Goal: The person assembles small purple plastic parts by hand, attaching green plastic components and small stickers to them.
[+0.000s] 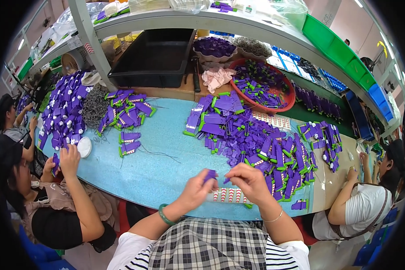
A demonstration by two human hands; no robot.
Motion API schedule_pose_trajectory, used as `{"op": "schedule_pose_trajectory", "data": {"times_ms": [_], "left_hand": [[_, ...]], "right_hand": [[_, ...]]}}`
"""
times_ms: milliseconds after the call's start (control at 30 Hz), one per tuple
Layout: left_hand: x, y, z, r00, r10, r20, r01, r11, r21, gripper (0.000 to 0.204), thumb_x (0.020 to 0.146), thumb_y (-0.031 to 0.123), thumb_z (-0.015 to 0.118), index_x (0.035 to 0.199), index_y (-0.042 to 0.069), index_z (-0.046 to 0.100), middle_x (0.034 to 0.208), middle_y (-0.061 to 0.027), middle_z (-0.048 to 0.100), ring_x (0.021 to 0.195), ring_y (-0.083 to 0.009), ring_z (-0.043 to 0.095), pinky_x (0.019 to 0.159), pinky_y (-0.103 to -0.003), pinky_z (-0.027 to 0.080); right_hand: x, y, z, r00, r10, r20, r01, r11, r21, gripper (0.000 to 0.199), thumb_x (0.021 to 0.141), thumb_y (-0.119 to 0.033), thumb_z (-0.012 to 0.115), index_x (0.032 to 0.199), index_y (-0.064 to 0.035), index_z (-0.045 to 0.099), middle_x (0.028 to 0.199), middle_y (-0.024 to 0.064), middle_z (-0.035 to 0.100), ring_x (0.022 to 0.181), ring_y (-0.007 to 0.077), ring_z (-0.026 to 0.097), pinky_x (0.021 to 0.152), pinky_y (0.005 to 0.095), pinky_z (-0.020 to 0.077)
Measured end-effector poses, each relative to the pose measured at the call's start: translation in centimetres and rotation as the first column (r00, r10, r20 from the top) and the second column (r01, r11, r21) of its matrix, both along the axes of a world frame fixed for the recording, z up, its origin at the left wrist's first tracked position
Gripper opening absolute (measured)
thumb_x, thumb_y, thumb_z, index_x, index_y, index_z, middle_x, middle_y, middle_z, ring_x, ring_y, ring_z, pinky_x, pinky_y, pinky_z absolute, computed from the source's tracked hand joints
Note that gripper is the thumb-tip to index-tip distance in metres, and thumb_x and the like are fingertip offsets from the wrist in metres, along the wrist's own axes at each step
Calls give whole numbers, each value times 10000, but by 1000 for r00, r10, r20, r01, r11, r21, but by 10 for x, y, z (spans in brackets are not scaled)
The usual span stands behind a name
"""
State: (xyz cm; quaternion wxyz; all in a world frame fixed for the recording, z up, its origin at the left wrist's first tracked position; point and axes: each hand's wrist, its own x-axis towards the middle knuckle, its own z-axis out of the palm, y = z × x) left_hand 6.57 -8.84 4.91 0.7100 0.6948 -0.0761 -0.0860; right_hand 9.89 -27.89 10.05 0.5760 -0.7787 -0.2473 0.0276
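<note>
My left hand (195, 190) is closed around a purple plastic part (210, 175), held just above the table near its front edge. Close beside it, my right hand (251, 183) pinches a small purple piece (226, 180) between thumb and fingertips; a narrow gap separates the two pieces. Beneath both hands lies a sheet of red-and-white striped stickers (229, 195), partly hidden by them. To the right of my hands spreads a heap of purple-and-green plastic parts (281, 166), some with striped stickers. Small flat purple pieces (238, 139) are piled just beyond.
A red basin (290, 96) of purple-and-green parts stands at the back right. Behind the blue tabletop (166, 135) sits a black tray (151, 74). Wired parts (128, 108) lie left, near a white round lid (84, 147). Co-workers sit at both sides; a shelf (202, 20) spans overhead.
</note>
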Motion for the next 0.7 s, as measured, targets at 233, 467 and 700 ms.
{"op": "schedule_pose_trajectory", "data": {"times_ms": [233,467,700], "left_hand": [[-6,-14,14,953,-219,208,142,933,331,110,865,121,508,934,36,496,771,-163,580,691,-370,572,597,-417,435],[-8,-13,6,941,-273,199,162,881,445,154,888,179,509,908,30,544,698,-124,609,643,-316,598,574,-388,453],[-5,-22,14,948,-304,-90,317,925,209,225,918,212,502,1001,23,592,751,-76,657,664,-171,627,615,-315,483]], "right_hand": [[-23,7,-6,979,-171,113,180,980,-82,184,686,14,721,829,-3,605,687,63,575,587,145,581,534,249,457],[-23,4,-23,992,-65,110,77,991,-108,124,779,-68,677,813,-1,578,715,68,534,559,144,557,482,251,445],[-23,1,-19,990,-122,-67,117,990,-72,99,775,-49,656,758,8,576,693,59,540,585,123,524,533,253,423]]}}
